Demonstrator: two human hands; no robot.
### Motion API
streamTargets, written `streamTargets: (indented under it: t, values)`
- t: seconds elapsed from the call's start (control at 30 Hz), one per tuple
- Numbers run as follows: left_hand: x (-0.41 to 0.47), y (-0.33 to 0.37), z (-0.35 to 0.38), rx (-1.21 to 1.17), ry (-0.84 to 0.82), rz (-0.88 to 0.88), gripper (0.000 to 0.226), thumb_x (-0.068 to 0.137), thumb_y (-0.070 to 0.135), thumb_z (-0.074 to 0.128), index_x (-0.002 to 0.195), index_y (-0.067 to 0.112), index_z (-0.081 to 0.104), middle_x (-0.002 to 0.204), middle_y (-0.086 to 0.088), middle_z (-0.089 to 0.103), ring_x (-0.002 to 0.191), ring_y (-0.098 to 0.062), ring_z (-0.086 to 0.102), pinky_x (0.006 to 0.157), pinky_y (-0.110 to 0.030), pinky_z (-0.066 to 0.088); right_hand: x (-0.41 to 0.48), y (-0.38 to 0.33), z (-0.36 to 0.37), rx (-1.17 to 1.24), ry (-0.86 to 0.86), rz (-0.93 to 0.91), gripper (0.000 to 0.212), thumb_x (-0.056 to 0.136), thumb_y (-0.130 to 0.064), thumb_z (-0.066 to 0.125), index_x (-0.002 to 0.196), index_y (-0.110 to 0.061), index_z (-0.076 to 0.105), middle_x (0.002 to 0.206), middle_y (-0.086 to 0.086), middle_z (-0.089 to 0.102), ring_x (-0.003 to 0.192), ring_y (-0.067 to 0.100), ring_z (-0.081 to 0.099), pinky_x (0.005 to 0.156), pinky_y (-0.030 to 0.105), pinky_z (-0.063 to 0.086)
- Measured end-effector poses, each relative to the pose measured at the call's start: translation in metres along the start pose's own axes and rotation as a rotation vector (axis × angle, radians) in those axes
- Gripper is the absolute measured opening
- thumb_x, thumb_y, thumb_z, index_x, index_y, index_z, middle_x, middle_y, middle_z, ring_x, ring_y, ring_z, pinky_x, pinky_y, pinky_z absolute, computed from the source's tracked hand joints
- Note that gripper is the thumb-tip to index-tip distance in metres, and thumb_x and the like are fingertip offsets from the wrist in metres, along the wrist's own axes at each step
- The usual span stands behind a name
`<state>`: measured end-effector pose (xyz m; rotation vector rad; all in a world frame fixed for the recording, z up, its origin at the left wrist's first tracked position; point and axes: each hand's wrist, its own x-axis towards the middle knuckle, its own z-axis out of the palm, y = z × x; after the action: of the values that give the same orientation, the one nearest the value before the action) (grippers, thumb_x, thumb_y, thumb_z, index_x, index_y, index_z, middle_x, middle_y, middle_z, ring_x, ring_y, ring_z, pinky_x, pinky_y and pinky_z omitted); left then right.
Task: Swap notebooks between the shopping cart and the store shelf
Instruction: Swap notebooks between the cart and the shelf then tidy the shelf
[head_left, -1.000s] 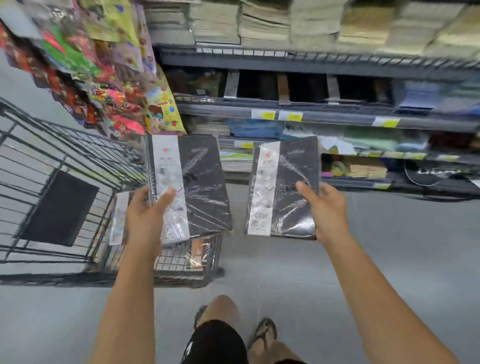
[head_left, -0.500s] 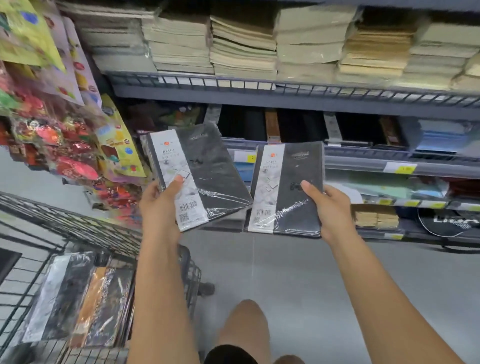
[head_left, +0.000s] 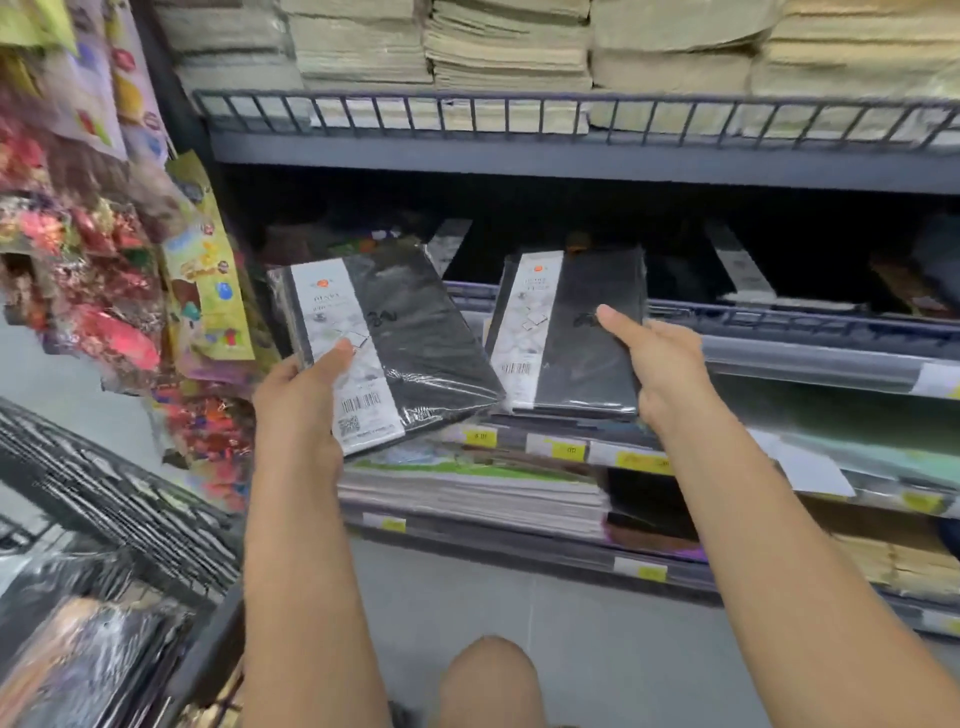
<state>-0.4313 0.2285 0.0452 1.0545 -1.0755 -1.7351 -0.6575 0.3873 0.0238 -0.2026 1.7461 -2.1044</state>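
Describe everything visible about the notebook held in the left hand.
The notebook is a black-covered book sealed in glossy clear plastic wrap. A white paper band runs down its left side, carrying a small orange logo, print, a barcode and a QR code. It is tilted, top leaning left, and held in front of the store shelf. The left hand grips its lower left corner, thumb on the band.

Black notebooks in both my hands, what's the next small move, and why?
Probably slide the right-hand notebook forward over the wire rail, onto that shelf: the right hand holds it right before the opening, where similar black notebooks lie.
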Motion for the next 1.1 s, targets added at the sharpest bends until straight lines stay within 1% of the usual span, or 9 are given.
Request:
streamTargets:
  t: [0.2, 0.43, 0.5, 0.53, 0.57, 0.6, 0.87, 1.0, 1.1]
  values:
    - [-0.009, -0.002, -0.005, 0.047, -0.006, -0.019, 0.015, 0.087, 0.016, 0.07, 0.1, 0.017, 0.062, 0.088, -0.002, 0.07, 0.055, -0.01, 0.07, 0.04, -0.024, 0.052, -0.005, -0.019, 0.022, -0.007, -0.029, 0.068, 0.066, 0.072, -0.027, 0.084, 0.123, -0.003, 0.051, 0.138, 0.014, 0.053, 0.125, 0.033, 0.053, 0.104, 0.051, 0.044]
    - [0.006, 0.012, 0.002, 0.087, 0.056, -0.102, 0.035, 0.083, 0.027, 0.073, 0.115, 0.017, 0.065, 0.096, -0.004, 0.075, 0.065, -0.017, 0.073, 0.045, -0.032, 0.055, 0.031, -0.033, 0.049, -0.076, -0.056, 0.143, 0.061, 0.08, -0.022, 0.078, 0.124, 0.011, 0.052, 0.137, 0.019, 0.052, 0.123, 0.034, 0.051, 0.108, 0.04, 0.037]
    - [0.015, 0.017, 0.005, 0.106, 0.042, -0.118, 0.025, 0.084, 0.027, 0.072, 0.106, 0.018, 0.066, 0.077, 0.0, 0.076, 0.056, -0.014, 0.071, 0.041, -0.031, 0.053, 0.047, -0.034, 0.058, -0.114, -0.049, 0.131, 0.04, 0.079, -0.021, 0.079, 0.095, 0.012, 0.062, 0.11, 0.025, 0.063, 0.129, 0.031, 0.04, 0.1, 0.04, 0.043]
    - [0.019, 0.017, 0.006, 0.111, 0.038, -0.123, 0.023, 0.084, 0.027, 0.071, 0.105, 0.019, 0.065, 0.068, 0.002, 0.075, 0.052, -0.014, 0.07, 0.039, -0.031, 0.053, 0.054, -0.034, 0.064, -0.127, -0.055, 0.135, 0.034, 0.078, -0.021, 0.08, 0.074, 0.002, 0.055, 0.089, 0.019, 0.06, 0.089, 0.013, 0.028, 0.089, 0.03, 0.041]
    - [0.021, 0.018, 0.006, 0.118, 0.04, -0.127, 0.024, 0.084, 0.028, 0.071, 0.106, 0.02, 0.064, 0.064, 0.003, 0.074, 0.049, -0.014, 0.069, 0.038, -0.033, 0.053, 0.057, -0.036, 0.07, -0.146, -0.072, 0.134, 0.039, 0.077, -0.022, 0.08, 0.068, -0.007, 0.046, 0.083, 0.01, 0.055, 0.084, 0.027, 0.057, 0.092, 0.039, 0.049]
    - [0.024, 0.018, 0.007, 0.124, 0.037, -0.13, 0.026, 0.084, 0.029, 0.07, 0.108, 0.02, 0.064, 0.064, 0.002, 0.073, 0.049, -0.014, 0.069, 0.04, -0.038, 0.055, 0.065, -0.035, 0.075, -0.176, -0.08, 0.139, 0.038, 0.078, -0.023, 0.08, 0.07, -0.01, 0.045, 0.084, 0.005, 0.054, 0.081, 0.021, 0.056, 0.096, 0.048, 0.048]
    - [0.05, 0.025, 0.018, 0.12, 0.051, -0.178, 0.029, 0.081, 0.03, 0.071, 0.109, 0.022, 0.067, 0.082, -0.001, 0.076, 0.076, -0.021, 0.071, 0.089, -0.051, 0.052, 0.11, -0.039, 0.118, -0.72, -0.067, 0.043, 0.058, 0.08, -0.049, 0.069, 0.112, -0.003, 0.057, 0.116, 0.016, 0.065, 0.108, 0.031, 0.062, 0.084, 0.032, 0.05]
    - [0.068, 0.027, 0.011, 0.097, 0.078, -0.18, 0.091, 0.048, 0.046, 0.09, 0.131, 0.023, 0.058, 0.121, -0.006, 0.068, 0.111, -0.031, 0.064, 0.101, -0.056, 0.043, 0.125, -0.04, 0.126, -0.969, -0.182, 0.058, 0.061, 0.087, -0.053, 0.059, 0.121, -0.003, 0.054, 0.128, 0.017, 0.06, 0.116, 0.035, 0.058, 0.086, 0.035, 0.046]
    - [0.078, 0.026, 0.012, 0.122, 0.036, -0.167, 0.061, 0.061, 0.035, 0.084, 0.118, 0.02, 0.066, 0.103, -0.004, 0.075, 0.091, -0.023, 0.072, 0.089, -0.052, 0.053, 0.126, -0.031, 0.129, -0.989, -0.161, 0.059, 0.058, 0.087, -0.054, 0.058, 0.113, -0.002, 0.057, 0.123, 0.018, 0.063, 0.114, 0.035, 0.06, 0.084, 0.034, 0.046]
